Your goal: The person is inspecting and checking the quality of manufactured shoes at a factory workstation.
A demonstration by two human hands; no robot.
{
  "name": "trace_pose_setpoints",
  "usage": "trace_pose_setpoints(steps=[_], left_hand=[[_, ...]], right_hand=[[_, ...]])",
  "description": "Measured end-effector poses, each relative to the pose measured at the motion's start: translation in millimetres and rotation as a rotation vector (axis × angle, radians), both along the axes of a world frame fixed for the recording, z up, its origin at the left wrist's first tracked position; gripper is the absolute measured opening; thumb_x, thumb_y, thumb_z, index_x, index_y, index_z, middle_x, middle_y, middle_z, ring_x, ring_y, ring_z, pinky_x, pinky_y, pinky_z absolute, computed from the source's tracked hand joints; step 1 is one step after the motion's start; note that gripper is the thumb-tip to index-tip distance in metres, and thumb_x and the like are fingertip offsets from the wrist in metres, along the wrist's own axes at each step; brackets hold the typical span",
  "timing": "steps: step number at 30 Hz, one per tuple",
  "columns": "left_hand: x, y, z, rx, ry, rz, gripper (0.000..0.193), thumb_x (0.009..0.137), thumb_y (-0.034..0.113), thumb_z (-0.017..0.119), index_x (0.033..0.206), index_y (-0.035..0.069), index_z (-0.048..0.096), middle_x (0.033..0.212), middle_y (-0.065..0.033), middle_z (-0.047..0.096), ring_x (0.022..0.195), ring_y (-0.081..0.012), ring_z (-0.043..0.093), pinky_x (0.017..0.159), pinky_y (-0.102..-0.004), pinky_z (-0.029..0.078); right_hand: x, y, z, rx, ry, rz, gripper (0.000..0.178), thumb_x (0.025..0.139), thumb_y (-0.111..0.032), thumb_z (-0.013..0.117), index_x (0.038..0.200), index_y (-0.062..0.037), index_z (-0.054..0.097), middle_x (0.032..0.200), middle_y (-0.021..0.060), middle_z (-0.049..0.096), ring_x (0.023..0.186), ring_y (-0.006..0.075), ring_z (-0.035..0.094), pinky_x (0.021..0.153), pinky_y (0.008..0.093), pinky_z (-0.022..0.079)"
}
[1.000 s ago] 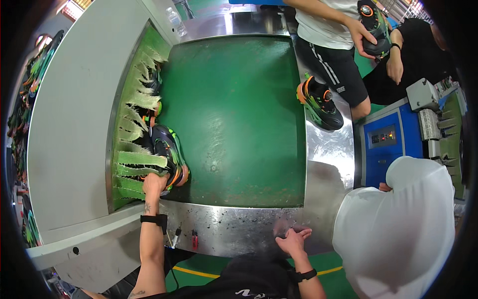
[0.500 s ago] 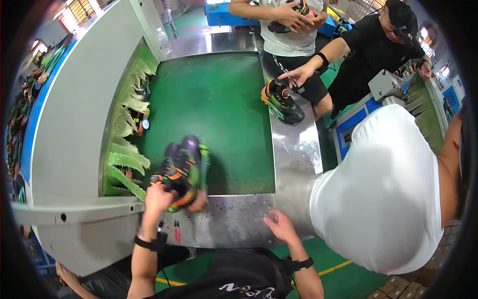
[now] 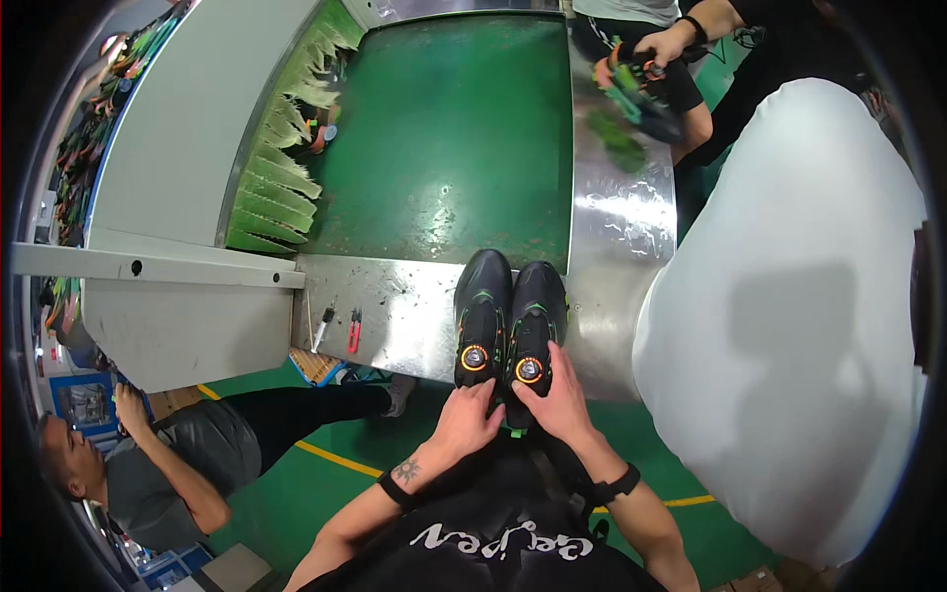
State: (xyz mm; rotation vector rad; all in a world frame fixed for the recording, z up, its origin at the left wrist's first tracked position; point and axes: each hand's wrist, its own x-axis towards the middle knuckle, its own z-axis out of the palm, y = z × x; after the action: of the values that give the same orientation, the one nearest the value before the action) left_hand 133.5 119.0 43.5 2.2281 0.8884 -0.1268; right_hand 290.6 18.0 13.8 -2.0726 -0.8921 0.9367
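Note:
A pair of black sneakers lies side by side in front of me, toes pointing away, on the metal edge of the conveyor. The left sneaker and the right sneaker each carry a round dial ringed in orange, with green and orange trim. My left hand is closed at the heel end of the left sneaker, its fingertips partly hidden. Around the heel end of the right sneaker, my right hand grips with thumb and fingers on either side.
A green conveyor belt runs beyond, with green strip curtains at its left. A red cutter and a white marker lie on the metal ledge. A co-worker's hand holds another sneaker. A person in white stands close right.
My left hand has brought the sneakers from the belt's left side toward me and rightward; my right hand has joined. The co-worker's hand has lifted the other sneaker. The view has shifted.

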Motion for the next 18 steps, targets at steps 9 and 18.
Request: trace_pose_setpoints(steps=[9, 18], left_hand=[[-40, 38, 16, -0.157, -0.384, 0.307, 0.02, 0.081, 0.004, 0.065, 0.101, 0.0, 0.066, 0.092, -0.0124, 0.068, 0.086, -0.0241, 0.067, 0.076, -0.0325, 0.053], [-37, 129, -50, -0.569, -0.249, -0.024, 0.065, 0.08, 0.024, 0.077, 0.131, -0.001, 0.044, 0.122, -0.0199, 0.049, 0.11, -0.0338, 0.058, 0.092, -0.0398, 0.049]], right_hand=[[-10, 36, 62, 0.052, -0.285, -0.141, 0.064, 0.084, -0.021, 0.067, 0.136, 0.0031, 0.04, 0.142, 0.0313, 0.035, 0.129, 0.0453, 0.04, 0.106, 0.0469, 0.036], [-53, 175, 2, -0.378, -0.348, -0.047, 0.094, 0.08, -0.029, 0.073, 0.145, 0.0093, 0.017, 0.14, 0.0413, 0.03, 0.132, 0.0497, 0.035, 0.109, 0.0456, 0.035]])
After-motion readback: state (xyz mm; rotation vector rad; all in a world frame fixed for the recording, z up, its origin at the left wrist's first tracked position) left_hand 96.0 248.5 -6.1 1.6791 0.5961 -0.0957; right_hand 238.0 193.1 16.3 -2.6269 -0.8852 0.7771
